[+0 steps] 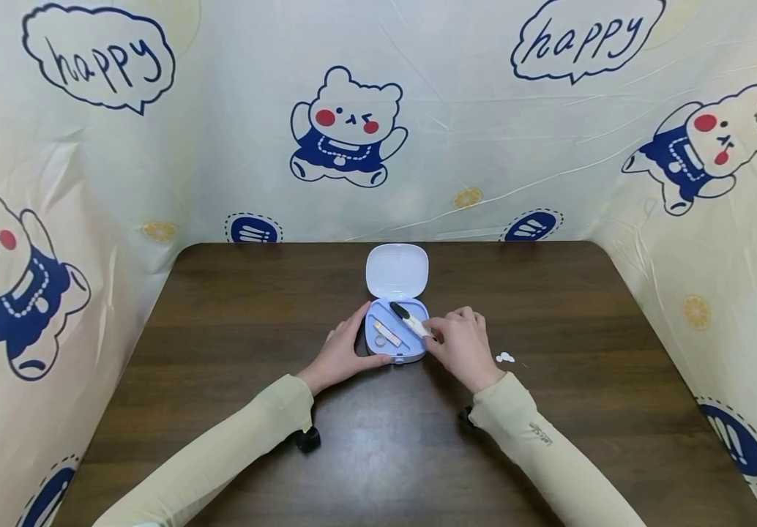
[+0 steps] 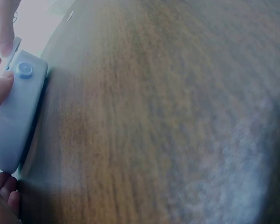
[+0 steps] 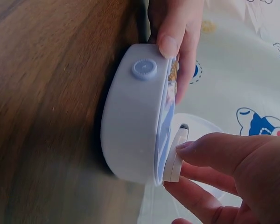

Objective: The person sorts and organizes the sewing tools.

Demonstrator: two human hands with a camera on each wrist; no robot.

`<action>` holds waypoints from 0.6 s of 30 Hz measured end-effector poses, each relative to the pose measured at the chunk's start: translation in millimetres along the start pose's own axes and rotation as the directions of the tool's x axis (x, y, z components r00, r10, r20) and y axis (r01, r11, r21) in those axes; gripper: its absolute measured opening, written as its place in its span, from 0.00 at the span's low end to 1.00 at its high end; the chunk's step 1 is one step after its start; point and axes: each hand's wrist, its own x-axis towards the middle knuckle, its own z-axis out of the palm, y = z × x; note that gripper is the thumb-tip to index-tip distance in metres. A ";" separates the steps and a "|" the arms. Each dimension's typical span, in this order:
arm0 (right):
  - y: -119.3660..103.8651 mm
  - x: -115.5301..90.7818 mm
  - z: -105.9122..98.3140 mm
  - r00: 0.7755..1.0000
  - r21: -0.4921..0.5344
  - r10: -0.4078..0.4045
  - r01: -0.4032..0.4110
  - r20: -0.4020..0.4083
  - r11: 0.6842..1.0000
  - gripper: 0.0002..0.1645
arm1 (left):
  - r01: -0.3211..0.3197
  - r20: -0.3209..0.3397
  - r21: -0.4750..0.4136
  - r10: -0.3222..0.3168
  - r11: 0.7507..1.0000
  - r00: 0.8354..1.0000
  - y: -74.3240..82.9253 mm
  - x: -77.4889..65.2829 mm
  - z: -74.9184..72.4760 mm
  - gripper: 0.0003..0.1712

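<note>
A small lavender-blue case (image 1: 411, 359) stands on the table with its lid (image 1: 397, 271) raised at the back. My left hand (image 1: 337, 356) grips the case, fingers along its left side and thumb at the front near the round button. Between thumb and fingers, my right hand (image 1: 463, 344) pinches a white stick-like tool (image 3: 174, 163) with a black end, at the case's right rim. The tool's black end lies over the tray. Beside it in the case are a slim pale strip (image 1: 387, 334) and a small round ring-like piece (image 1: 381, 341). The tool's exact kind cannot be told.
A few small white pieces (image 1: 505, 357) lie on the brown wooden table (image 1: 260, 293), right of my right hand. Behind and at both sides hangs a pale printed cloth (image 1: 457, 132) that meets the table's edges.
</note>
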 end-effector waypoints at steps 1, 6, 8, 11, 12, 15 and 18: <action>-1.0 0.6 0.8 1.000 -0.003 -0.005 0.005 0.002 1.000 0.12 | -0.001 0.000 0.002 0.001 1.000 1.000 -0.3 0.0 0.1 0.67; -5.8 4.3 3.6 1.000 -0.026 -0.029 0.029 0.006 0.999 0.12 | -0.004 0.001 0.004 0.004 1.000 1.000 -1.3 0.3 0.4 0.67; -7.6 6.0 4.7 0.999 -0.033 -0.037 0.038 0.007 0.999 0.12 | -0.003 0.000 0.003 0.003 1.000 1.000 -1.4 0.4 0.3 0.67; -10.0 8.3 6.6 0.999 -0.043 -0.044 0.045 0.016 0.998 0.12 | -0.005 -0.001 0.004 0.005 1.000 1.000 -1.3 0.5 0.4 0.67; -10.8 9.0 7.3 0.999 -0.045 -0.044 0.045 0.020 0.998 0.12 | -0.004 -0.002 0.004 0.004 1.000 1.000 -1.3 0.6 0.5 0.67; -13.4 10.8 8.5 0.999 -0.046 -0.043 0.044 0.032 0.998 0.12 | -0.004 -0.005 0.001 0.004 1.000 1.000 -1.2 0.6 0.8 0.67; -15.4 12.4 9.4 0.998 -0.054 -0.042 0.044 0.037 0.998 0.12 | -0.001 -0.006 0.002 0.001 1.000 1.000 -1.1 0.8 1.0 0.68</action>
